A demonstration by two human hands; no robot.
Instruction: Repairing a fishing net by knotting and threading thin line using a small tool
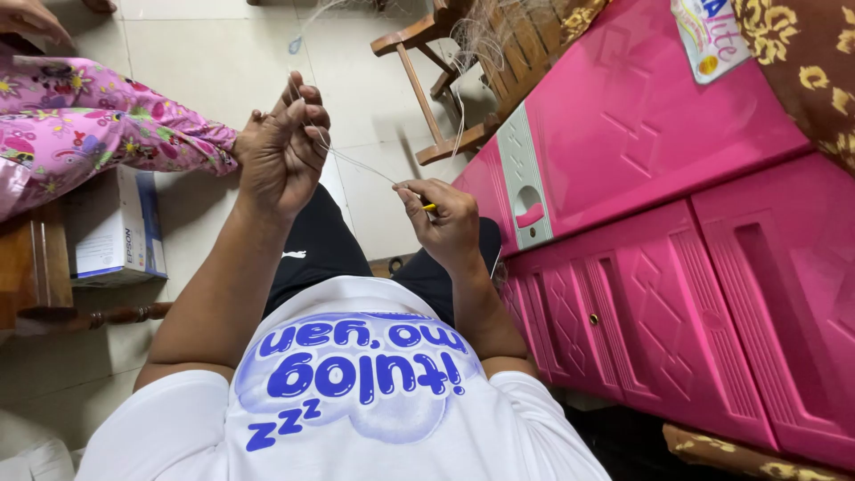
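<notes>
tiled floor (pixel 223 62) — both hands pinch thin line (pixel 361 163) — right grips yellow tool (pixel 429 207).

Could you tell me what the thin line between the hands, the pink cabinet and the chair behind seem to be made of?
The thin line, stretched from the left hand to the right hand, looks like clear nylon filament: pale, glossy, hair-fine. The pink cabinet seems moulded plastic, with a smooth sheen and pressed relief patterns. The chair looks like varnished brown wood, judging by its slats and joints.
</notes>
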